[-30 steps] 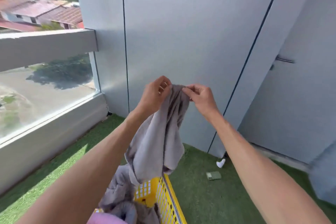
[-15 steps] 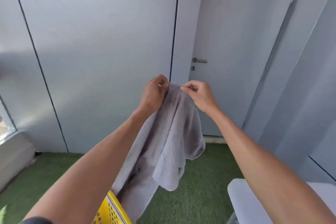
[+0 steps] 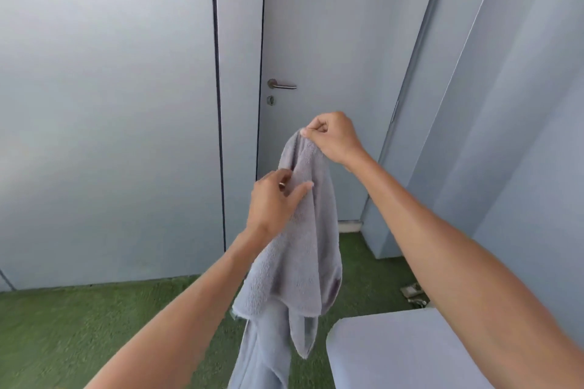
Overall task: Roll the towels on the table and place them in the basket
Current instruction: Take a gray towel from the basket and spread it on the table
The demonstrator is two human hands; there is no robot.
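Grey towel (image 3: 297, 249) hangs in the air left of the table (image 3: 395, 354) corner, left hand (image 3: 275, 199) pinching its edge, right hand (image 3: 335, 136) pinching the top. Still unfolding, I judge; next, spread it flat on the table for rolling.

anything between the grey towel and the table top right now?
Nothing visible. The grey towel hangs in the air, pinched at its top by the right hand, with the left hand holding it lower down. The table sits below and to the right, and its visible surface is bare. The right forearm covers part of it.
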